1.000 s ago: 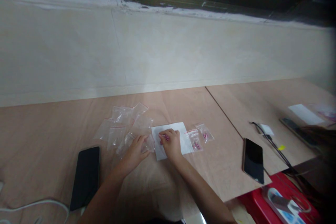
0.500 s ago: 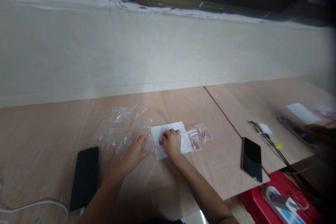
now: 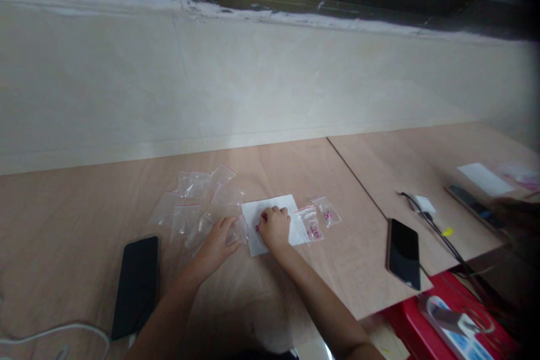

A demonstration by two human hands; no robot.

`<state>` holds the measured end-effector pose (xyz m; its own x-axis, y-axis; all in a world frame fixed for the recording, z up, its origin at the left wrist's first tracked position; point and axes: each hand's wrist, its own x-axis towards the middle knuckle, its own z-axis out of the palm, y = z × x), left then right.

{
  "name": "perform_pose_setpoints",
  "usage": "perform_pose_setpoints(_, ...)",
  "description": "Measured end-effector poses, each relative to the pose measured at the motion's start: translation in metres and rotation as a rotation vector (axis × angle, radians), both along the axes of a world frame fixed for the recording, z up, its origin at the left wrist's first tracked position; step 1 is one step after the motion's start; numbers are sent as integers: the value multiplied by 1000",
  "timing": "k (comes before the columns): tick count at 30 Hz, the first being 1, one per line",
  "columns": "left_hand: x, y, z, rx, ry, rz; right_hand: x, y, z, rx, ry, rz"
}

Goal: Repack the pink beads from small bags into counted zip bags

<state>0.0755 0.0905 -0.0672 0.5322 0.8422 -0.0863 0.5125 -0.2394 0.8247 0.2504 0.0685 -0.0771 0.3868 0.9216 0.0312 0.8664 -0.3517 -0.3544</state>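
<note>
My left hand (image 3: 219,241) is closed in a loose grip on a clear zip bag (image 3: 239,229), whose red-edged mouth faces the paper. On the white paper (image 3: 258,246), my right hand (image 3: 275,228) has its fingertips bent down and closed over small pinkish-red beads (image 3: 257,228). The fingers hide most of the beads, so how many are pinched is unclear. Just right of the paper lie two zip bags with similar beads inside, a nearer bag (image 3: 311,225) overlapping the paper and a farther bag (image 3: 327,212).
Several empty zip bags (image 3: 194,184) spread left of the paper. A dark phone (image 3: 137,284) with a white cable (image 3: 80,325) lies at left, another phone (image 3: 404,253) at right. Beyond are black cables (image 3: 439,233), a red stool (image 3: 415,320) and another person's hand (image 3: 521,211).
Fewer beads show beside my right fingers, which have shifted slightly over the paper. My left hand and the bag stay where they were. The view has moved a little.
</note>
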Motion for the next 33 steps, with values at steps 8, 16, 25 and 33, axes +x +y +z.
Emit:
perform_pose_setpoints(8, 5, 0, -4, 23, -15, -14, -9, -12, 18, 234, 382, 156)
perform_pose_setpoints(16, 11, 0, -1, -17, -2, -15, -18, -19, 13, 281, 494, 136)
perform_pose_setpoints(25, 10, 2, -2, -11, -67, 3, -26, -22, 21, 289, 553, 229)
perform_pose_setpoints(33, -21, 7, 23, -47, -154, 121, -10, -33, 34, 404, 602, 92)
